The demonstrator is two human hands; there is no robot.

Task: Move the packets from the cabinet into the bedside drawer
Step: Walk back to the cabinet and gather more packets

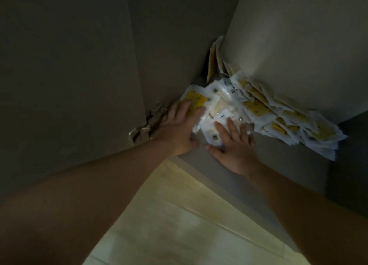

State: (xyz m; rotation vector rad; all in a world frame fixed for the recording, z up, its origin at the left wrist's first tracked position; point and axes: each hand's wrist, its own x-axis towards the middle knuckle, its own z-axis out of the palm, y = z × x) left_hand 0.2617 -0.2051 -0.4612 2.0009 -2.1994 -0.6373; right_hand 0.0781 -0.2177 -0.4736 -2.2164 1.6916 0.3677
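Several white and yellow packets (256,107) lie in a loose heap on the grey cabinet floor (288,165), spilling along the pale back wall to the right. My left hand (179,125) lies flat with straight fingers on the left end of the heap, over a yellow packet (194,99). To its right, my right hand (233,143) presses flat on white packets at the front of the heap, fingers spread. Neither hand curls round a packet. The bedside drawer is out of view.
The open cabinet door (65,75) stands at the left, with a metal hinge (147,123) just left of my left hand. A pale wall panel (298,45) rises behind the packets. Light wooden flooring (179,225) lies below the cabinet edge.
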